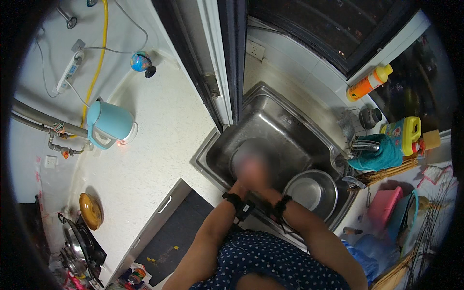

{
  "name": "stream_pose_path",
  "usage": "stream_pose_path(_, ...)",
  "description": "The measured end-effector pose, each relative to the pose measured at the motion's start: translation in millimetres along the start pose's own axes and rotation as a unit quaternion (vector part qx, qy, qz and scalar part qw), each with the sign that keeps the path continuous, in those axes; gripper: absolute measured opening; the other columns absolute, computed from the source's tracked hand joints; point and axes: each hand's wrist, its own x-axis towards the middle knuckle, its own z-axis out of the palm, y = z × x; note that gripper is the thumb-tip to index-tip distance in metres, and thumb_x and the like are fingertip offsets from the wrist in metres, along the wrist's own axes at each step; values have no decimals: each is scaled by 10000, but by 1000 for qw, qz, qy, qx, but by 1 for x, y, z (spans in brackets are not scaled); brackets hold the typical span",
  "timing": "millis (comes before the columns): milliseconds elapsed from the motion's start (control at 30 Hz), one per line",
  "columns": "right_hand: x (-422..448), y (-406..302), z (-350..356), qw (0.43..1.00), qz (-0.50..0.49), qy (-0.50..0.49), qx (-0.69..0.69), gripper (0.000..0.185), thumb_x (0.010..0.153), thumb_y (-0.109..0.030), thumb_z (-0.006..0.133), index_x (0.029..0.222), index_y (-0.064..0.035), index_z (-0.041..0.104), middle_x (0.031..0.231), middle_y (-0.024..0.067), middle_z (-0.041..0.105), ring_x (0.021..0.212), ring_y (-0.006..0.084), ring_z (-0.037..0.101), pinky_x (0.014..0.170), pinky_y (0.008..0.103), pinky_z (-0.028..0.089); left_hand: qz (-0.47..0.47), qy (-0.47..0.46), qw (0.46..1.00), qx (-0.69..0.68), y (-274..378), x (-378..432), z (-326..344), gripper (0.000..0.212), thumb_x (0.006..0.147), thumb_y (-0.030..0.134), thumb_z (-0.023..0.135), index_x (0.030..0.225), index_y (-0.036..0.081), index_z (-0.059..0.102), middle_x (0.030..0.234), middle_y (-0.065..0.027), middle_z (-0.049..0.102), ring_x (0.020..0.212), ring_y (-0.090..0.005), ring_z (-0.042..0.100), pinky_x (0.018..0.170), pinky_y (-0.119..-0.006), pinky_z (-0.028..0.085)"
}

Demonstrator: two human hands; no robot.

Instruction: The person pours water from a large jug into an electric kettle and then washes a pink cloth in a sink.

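Note:
Both of my hands are together over the stainless steel sink point(290, 137). My left hand point(244, 175) and my right hand point(262, 179) lie under a heavy blur, so their fingers and anything between them cannot be made out. Beyond them on the sink floor, a dark round shape is partly visible, too smeared to name. A stainless steel basin point(328, 197) rests in the sink beside my right wrist. Dark bands circle both wrists, and a small black device point(246, 208) sits at the left one.
A light blue electric kettle point(110, 123) and a small globe point(140, 61) stand on the left counter point(159, 119). A window frame point(232, 61) reaches down to the sink's left edge. Bottles, including an orange one point(366, 87), a teal cloth point(380, 154) and a pink container point(384, 203) line the right.

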Motion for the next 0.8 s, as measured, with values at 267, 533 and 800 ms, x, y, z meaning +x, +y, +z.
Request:
stream_pose_path(267,1,14,9,991,-107,46,65,327,833,-271,556,1090,-69,543,1009,129,567,866,294,549,781,393,428,-2,7,998,55,-13,-11,-12,304,888,280,433,1087,70,525,1056,-85,566,963,-256,529,872,-363,417)
stream_pose_path(533,20,67,29,995,87,6,58,273,808,-258,575,979,-46,597,938,144,586,855,291,549,756,384,443,23,-6,996,83,13,15,13,309,894,279,419,1100,71,519,1068,-85,562,973,-256,526,876,-362,415)
stream_pose_path(800,-14,-47,-24,993,-117,-17,-13,356,819,-205,595,1115,-23,521,1127,136,519,1035,262,498,869,381,407,18,-4,991,132,-11,-4,-10,316,900,278,405,1113,72,514,1080,-85,557,983,-256,522,880,-361,413)
